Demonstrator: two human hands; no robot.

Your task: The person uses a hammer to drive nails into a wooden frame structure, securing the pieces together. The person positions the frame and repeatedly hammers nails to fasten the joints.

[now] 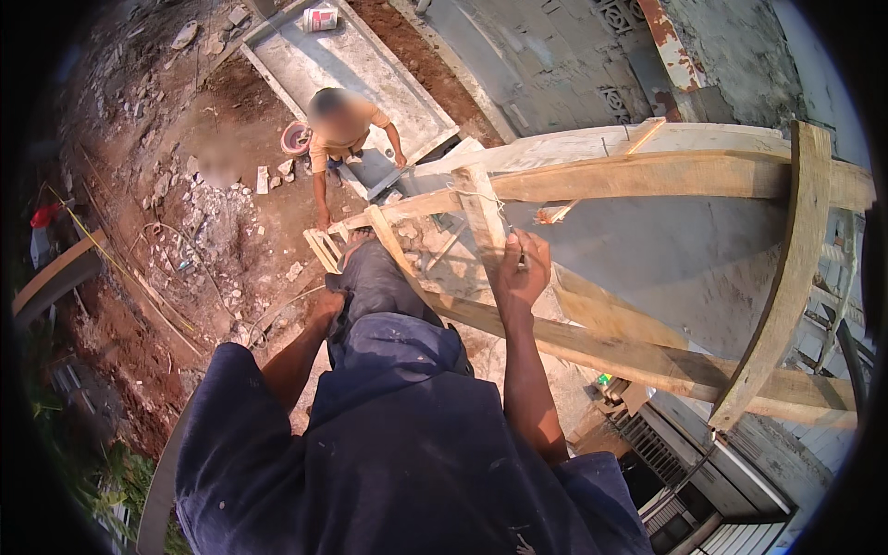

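My right hand (524, 268) is closed around a slim metal tool (523, 260), whose kind I cannot make out. It is beside a wooden rung (483, 217) of a timber ladder (638, 178), and the tool points up toward the rung. Thin pale wire (476, 192) loops around the top end of that rung, where it meets the side rail. Down by my dark trouser leg (381, 277) is my left hand (326, 303), its fingers mostly hidden. My feet are low on the ladder, largely covered by my legs.
Below, a person (340, 125) reaches one hand to the ladder's lower end. Behind them lies a long concrete trough (370, 69) with a white bucket (320, 18); a pink basin (296, 138) sits nearby. Rubble (213, 203) covers the reddish ground. A grey wall (647, 250) stands right.
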